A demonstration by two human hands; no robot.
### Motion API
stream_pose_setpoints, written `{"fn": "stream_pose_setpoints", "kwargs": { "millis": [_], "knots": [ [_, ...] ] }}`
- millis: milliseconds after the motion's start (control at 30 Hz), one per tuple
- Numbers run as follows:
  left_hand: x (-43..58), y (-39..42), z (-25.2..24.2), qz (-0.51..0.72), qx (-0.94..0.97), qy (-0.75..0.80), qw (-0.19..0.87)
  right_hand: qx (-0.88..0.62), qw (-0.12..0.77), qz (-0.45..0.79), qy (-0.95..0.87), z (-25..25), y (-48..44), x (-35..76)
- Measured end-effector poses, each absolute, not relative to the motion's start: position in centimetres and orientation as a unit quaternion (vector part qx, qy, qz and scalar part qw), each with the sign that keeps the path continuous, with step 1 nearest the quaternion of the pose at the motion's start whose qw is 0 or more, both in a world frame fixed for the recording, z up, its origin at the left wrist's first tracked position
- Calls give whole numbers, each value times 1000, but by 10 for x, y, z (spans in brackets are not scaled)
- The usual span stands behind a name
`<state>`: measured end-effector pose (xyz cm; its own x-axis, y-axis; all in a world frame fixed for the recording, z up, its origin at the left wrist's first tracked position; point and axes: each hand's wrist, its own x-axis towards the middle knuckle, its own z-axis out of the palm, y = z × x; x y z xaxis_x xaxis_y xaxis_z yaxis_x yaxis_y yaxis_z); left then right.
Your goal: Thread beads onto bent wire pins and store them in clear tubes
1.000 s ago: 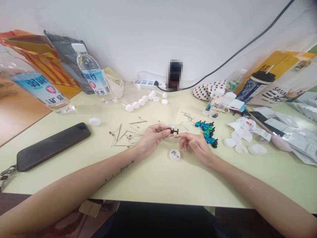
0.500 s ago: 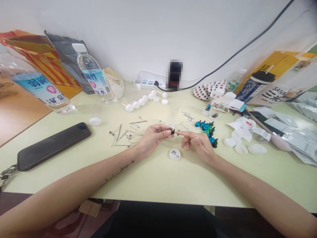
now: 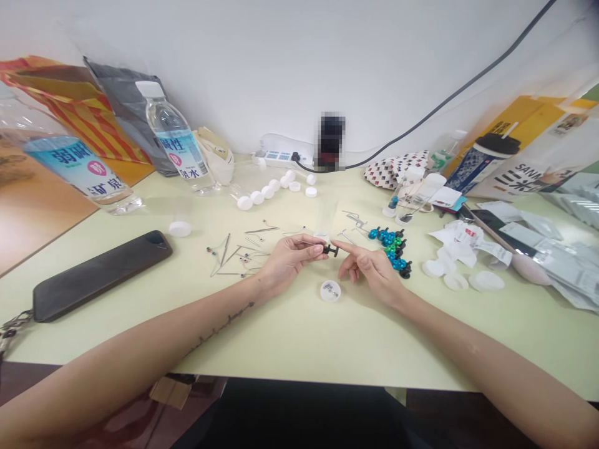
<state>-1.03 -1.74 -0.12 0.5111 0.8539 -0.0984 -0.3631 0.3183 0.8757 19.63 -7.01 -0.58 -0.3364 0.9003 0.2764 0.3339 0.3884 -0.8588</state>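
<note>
My left hand point(image 3: 289, 258) pinches a small black pin-like part point(image 3: 330, 250) between thumb and fingers, above the pale table point(image 3: 299, 330). My right hand point(image 3: 369, 268) is close on its right, forefinger stretched out with its tip at the end of the black part, the other fingers curled under. A small white cap point(image 3: 330, 290) with tiny bits in it lies just below both hands. A cluster of blue, green and black beads point(image 3: 392, 249) sits right of my right hand. Thin metal pins point(image 3: 236, 252) lie scattered to the left of my left hand.
A black phone point(image 3: 100, 274) lies at the left. Two water bottles point(image 3: 178, 140) and bags stand at the back left, several white caps point(image 3: 269, 189) and a power strip point(image 3: 285, 157) at the back. A cup point(image 3: 484, 161), packets and round white lids point(image 3: 486, 282) crowd the right.
My right hand has moved up and left to the black part, forefinger now extended against its end. My left hand has kept its pinch and stayed nearly in place.
</note>
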Motion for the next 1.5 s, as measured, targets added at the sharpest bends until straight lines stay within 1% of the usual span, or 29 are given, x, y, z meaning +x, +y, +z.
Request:
{"fn": "stream_pose_setpoints", "kwargs": {
  "millis": [233, 400, 567, 833, 1033, 1500],
  "knots": [
    [-11, -17, -3, 400, 427, 291, 757, -430, 391, 364, -728, -15, -67, 197],
    [-10, -17, -1, 397, 425, 291, 760, -428, 374, 352, -743, -10, -68, 196],
    [-11, -18, 1, 392, 425, 296, 760, -402, 356, 366, -760, -6, -71, 195],
    [-11, -17, -1, 394, 441, 297, 750, -365, 383, 393, -752, -5, -72, 197],
    [-11, -17, -1, 391, 438, 284, 758, -378, 415, 373, -739, -3, -72, 199],
    [-11, -16, -4, 395, 434, 277, 760, -421, 388, 373, -730, -6, -70, 199]
  ]
}}
